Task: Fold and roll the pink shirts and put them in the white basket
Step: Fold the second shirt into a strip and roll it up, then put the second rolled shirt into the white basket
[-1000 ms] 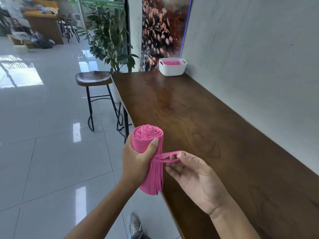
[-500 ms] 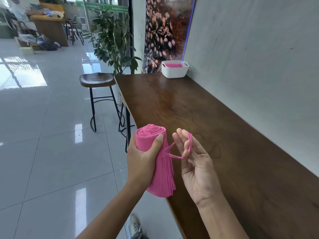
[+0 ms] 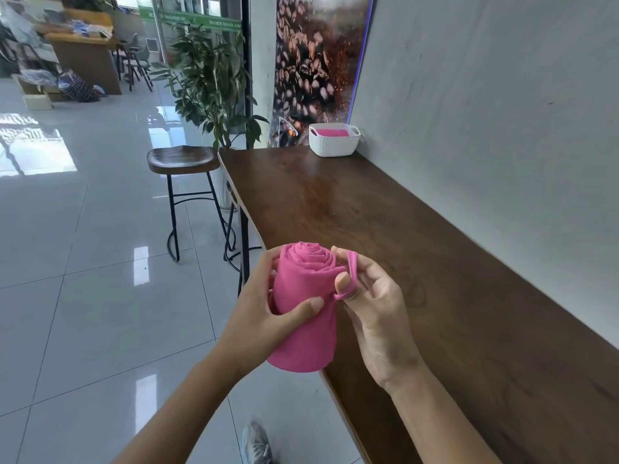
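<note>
Gripping the rolled pink shirt (image 3: 303, 306) around its middle, the left hand (image 3: 268, 316) is wrapping its thumb across the front of the roll and its fingers behind it, holding it upright in the air just off the near edge of the counter (image 3: 418, 262), the spiral end facing up. The right hand (image 3: 371, 306) is sitting against the roll's right side, its fingers curled through a pink band (image 3: 350, 279) that is looping around the fingers and running to the shirt. The basket (image 3: 334, 140) is standing at the far end of the counter, against the wall (image 3: 502, 95), well apart from the hands, with pink fabric showing inside it. A stool (image 3: 182, 160) is standing at the counter's far left corner, and a plant (image 3: 214, 78) is rising behind it. A shoe (image 3: 256, 445) is showing on the tiled floor (image 3: 83, 262) below the arms. A coffee-bean poster (image 3: 315, 61) is hanging behind the basket.
</note>
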Demonstrator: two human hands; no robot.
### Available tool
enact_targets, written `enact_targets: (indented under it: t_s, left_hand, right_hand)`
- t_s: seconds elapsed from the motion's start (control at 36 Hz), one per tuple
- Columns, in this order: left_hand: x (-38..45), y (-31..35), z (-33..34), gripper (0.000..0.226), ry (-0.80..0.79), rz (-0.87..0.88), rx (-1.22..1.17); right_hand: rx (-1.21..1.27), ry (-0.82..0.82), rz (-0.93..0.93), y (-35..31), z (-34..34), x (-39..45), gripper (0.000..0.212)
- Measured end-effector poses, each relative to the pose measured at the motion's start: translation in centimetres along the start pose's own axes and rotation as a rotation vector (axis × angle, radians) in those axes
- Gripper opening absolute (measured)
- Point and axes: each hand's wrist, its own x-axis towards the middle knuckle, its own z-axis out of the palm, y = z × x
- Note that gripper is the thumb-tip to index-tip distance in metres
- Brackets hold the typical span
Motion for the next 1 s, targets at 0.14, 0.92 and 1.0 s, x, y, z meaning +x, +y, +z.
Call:
enact_targets:
  t_s: [0.14, 0.92, 1.0]
  left_hand:
    - [0.2, -0.7, -1.5, 0.087, -0.084, 0.058, 0.172]
    - [6.8, -5.4, -11.4, 0.11, -0.208, 0.231, 0.966]
    - [8.3, -6.2, -13.0, 0.097, -0.265, 0.193, 0.871]
  right_hand:
    - [-0.271, -0.057, -0.032, -0.3, 0.8, 0.6, 0.068]
    - [-0.453, 0.017, 0.012, 3.2, 2.9, 10.4, 0.029]
    - [-0.441, -0.081, 0.028, 3.8, 2.7, 12.3, 0.031]
